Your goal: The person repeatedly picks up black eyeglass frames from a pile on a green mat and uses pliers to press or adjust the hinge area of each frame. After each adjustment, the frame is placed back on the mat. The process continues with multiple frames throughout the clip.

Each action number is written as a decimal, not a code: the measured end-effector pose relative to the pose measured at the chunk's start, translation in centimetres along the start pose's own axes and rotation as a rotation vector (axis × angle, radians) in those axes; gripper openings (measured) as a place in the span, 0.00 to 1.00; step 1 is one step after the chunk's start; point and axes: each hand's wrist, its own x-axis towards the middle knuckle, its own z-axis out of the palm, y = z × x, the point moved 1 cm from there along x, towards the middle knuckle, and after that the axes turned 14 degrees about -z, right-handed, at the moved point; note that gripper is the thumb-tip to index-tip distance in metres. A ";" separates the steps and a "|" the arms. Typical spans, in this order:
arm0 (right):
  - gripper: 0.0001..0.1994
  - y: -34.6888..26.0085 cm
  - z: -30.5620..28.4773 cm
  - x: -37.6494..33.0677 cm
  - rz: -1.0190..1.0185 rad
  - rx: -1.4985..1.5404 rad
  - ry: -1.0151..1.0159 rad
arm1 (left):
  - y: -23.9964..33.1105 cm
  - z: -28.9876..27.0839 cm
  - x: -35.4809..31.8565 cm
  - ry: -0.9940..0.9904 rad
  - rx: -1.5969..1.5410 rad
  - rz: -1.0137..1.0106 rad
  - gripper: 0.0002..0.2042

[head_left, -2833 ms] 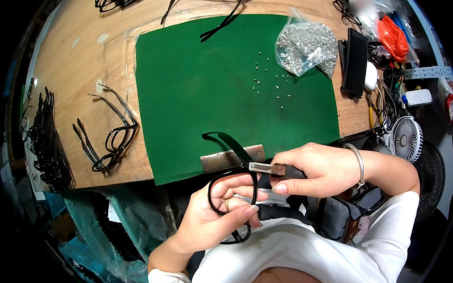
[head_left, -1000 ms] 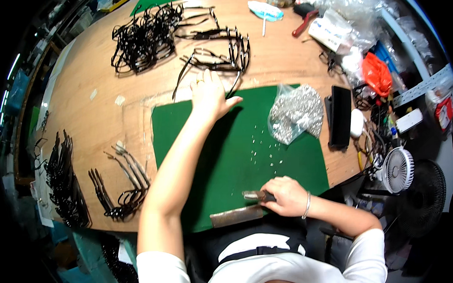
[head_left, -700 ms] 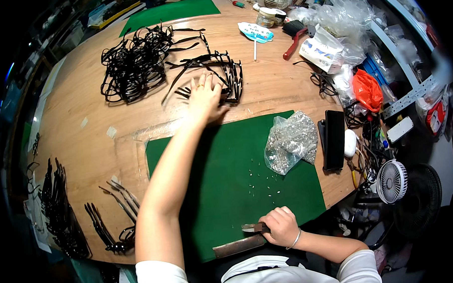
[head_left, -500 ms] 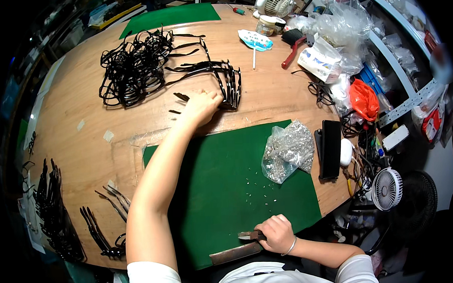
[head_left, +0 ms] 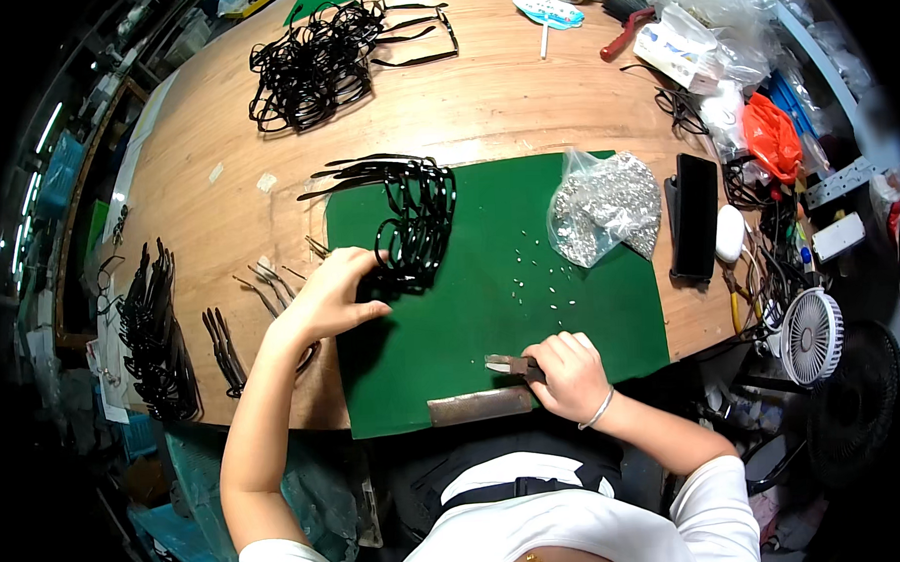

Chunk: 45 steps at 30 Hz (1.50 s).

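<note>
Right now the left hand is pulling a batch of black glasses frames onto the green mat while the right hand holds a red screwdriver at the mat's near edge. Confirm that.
Not quite. In the head view the right hand holds small pliers with dark handles, not a red screwdriver. The rest stands: the left hand is at the batch of black glasses frames on the green mat.

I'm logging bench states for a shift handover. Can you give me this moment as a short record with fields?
Surface: wooden table with a green mat
Left hand: on a stack of black eyeglass frames at the mat's left edge
Right hand: holds a small hand tool near the mat's front edge
On mat: small screws, clear bag of metal parts
Far side: tangled pile of black frames
</note>
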 end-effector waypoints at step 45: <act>0.06 -4.3 -4.9 2.6 0.359 0.885 0.063 | 17.1 8.7 -9.7 0.444 -1.059 -0.191 0.43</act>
